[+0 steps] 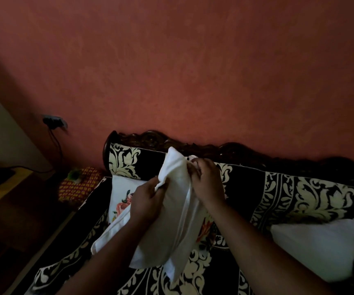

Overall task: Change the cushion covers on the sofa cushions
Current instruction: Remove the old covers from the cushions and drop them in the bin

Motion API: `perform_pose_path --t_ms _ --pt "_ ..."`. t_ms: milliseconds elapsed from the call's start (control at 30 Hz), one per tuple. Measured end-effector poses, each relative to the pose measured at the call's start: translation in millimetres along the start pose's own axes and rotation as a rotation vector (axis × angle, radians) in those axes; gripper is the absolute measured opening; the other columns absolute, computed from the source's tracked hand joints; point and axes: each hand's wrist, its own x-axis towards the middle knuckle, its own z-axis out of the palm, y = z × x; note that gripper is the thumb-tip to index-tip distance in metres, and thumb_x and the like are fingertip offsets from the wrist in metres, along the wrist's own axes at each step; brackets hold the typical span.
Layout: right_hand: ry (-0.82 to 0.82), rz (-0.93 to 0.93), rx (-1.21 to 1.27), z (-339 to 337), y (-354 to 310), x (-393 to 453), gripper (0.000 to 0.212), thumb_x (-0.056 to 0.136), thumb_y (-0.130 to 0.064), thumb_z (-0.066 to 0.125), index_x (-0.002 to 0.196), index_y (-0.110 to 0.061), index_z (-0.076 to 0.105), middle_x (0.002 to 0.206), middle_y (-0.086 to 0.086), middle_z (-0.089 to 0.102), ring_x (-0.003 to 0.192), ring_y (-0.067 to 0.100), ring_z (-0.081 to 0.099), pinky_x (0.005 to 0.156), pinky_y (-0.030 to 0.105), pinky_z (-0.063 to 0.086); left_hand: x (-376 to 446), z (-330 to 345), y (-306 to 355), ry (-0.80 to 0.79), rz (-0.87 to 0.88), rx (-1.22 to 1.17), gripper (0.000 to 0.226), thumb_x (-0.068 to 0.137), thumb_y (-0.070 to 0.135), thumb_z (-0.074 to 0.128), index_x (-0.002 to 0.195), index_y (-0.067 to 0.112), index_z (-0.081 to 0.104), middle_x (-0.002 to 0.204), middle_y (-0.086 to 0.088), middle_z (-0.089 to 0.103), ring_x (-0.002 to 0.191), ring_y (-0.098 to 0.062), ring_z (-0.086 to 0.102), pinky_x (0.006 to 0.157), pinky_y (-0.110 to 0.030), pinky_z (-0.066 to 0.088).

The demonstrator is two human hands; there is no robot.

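While both hands work at the middle of the frame, a white cushion (172,211) hangs between them, held up above the sofa (246,188) and tilted so that its top corner points toward the carved wooden backrest (150,138). The left hand (147,204) sits at the cushion's left edge, fingers curled round a bunch of white cover fabric just below the upper corner. The right hand (207,182) lies just right of the upper edge, its fingers bent and pinching the cloth near a seam that runs down the cushion's front. The two hands are near each other, with the cushion's top part between them. Its lower end hangs down toward the lower centre of the frame, over the seat.

Behind the left hand, at centre left, a white cover with a printed flower (120,196) leans against the sofa back. A plain white cushion (318,250) lies on the seat at the lower right, well apart from the hands. The sofa cloth is black with a cream leaf pattern. No brand, label or writing can be read anywhere; the room is dim.

At the left edge stands a wooden desk (3,194), a red and yellow patterned item (80,184) beside the sofa arm, and a wall socket (53,121) with a cable on the reddish wall (193,71).
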Motion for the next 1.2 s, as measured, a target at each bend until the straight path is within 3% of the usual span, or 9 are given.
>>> perform_pose_path --t_ms 133,400,533,667,800,967,1067,1133,1200 --pt "-0.045 -0.057 -0.362 -5 7 12 0.018 0.094 -0.032 0.054 0.101 -0.023 0.068 0.109 0.001 0.060 0.101 0.028 0.058 0.073 0.038 0.050 -7 7 -3 0.017 0.045 0.106 0.018 0.093 0.048 0.052 0.077 0.041 0.058 0.062 0.010 0.064 0.060 -0.003 0.061 0.056 -0.030 0.046" --pt "-0.313 0.235 -0.573 0 39 13 0.025 0.093 -0.023 0.042 0.093 -0.020 0.067 0.103 0.005 0.070 0.097 0.031 0.067 0.076 0.037 0.051 -20 7 -10 0.021 0.085 0.076 0.036 0.092 0.056 0.044 0.069 0.030 0.054 0.058 0.006 0.059 0.055 -0.006 0.057 0.054 -0.036 0.045" --pt "-0.372 0.352 -0.242 -1 56 8 0.023 0.094 -0.041 0.045 0.099 -0.034 0.065 0.108 0.000 0.071 0.099 0.026 0.065 0.083 0.036 0.052 -26 0 -10 0.038 0.063 -0.017 0.031 0.100 0.043 0.053 0.075 0.028 0.063 0.062 0.006 0.064 0.057 -0.008 0.060 0.054 -0.035 0.046" --pt "-0.396 0.476 0.385 -9 69 1 0.067 0.095 -0.073 0.033 0.150 -0.036 0.040 0.143 -0.016 0.043 0.133 0.006 0.039 0.109 0.030 0.033 -11 -17 -26 0.035 -0.078 -0.344 0.047 0.096 0.049 0.058 0.079 0.006 0.060 0.071 -0.021 0.058 0.066 -0.018 0.055 0.059 -0.044 0.047" --pt "-0.228 0.478 0.317 -12 89 -2 0.050 0.101 -0.065 0.032 0.138 -0.039 0.053 0.142 0.001 0.057 0.130 0.023 0.054 0.105 0.041 0.044 -5 -32 -24 -0.026 -0.122 -0.500 0.039 0.100 0.040 0.057 0.084 0.004 0.062 0.077 -0.024 0.062 0.071 -0.026 0.060 0.065 -0.043 0.048" --pt "-0.229 0.826 0.636 -31 78 5 0.053 0.096 -0.062 0.048 0.143 -0.038 0.044 0.132 -0.003 0.054 0.108 0.022 0.057 0.068 0.033 0.051 -5 -31 -37 -0.038 -0.183 -0.541 0.045 0.096 0.049 0.060 0.091 0.004 0.061 0.083 -0.016 0.063 0.079 -0.032 0.060 0.077 -0.050 0.048" --pt "-0.086 0.781 0.572 -26 75 6 0.047 0.092 -0.054 0.058 0.132 -0.032 0.053 0.125 0.001 0.061 0.098 0.021 0.061 0.079 0.042 0.054 -2 -29 -42 -0.025 -0.191 -0.413 0.051 0.087 0.070 0.056 0.118 0.029 0.057 0.114 -0.002 0.064 0.112 -0.020 0.061 0.103 -0.060 0.044" --pt "-0.038 0.691 0.453 -21 72 4 0.036 0.084 -0.057 0.058 0.111 -0.034 0.060 0.112 0.001 0.068 0.094 0.021 0.064 0.087 0.044 0.055 4 -28 -35 -0.046 -0.156 -0.387 0.075 0.079 0.072 0.066 0.141 0.039 0.041 0.137 0.007 0.054 0.130 -0.013 0.051 0.110 -0.053 0.042" --pt "-0.042 0.626 0.276 -17 61 1 0.039 0.087 -0.057 0.055 0.114 -0.030 0.059 0.110 0.002 0.067 0.097 0.026 0.064 0.089 0.042 0.054 11 -23 -28 -0.028 -0.144 -0.306 0.106 0.062 0.069 0.084 0.149 0.039 0.031 0.142 0.006 0.051 0.132 -0.018 0.050 0.107 -0.050 0.045"
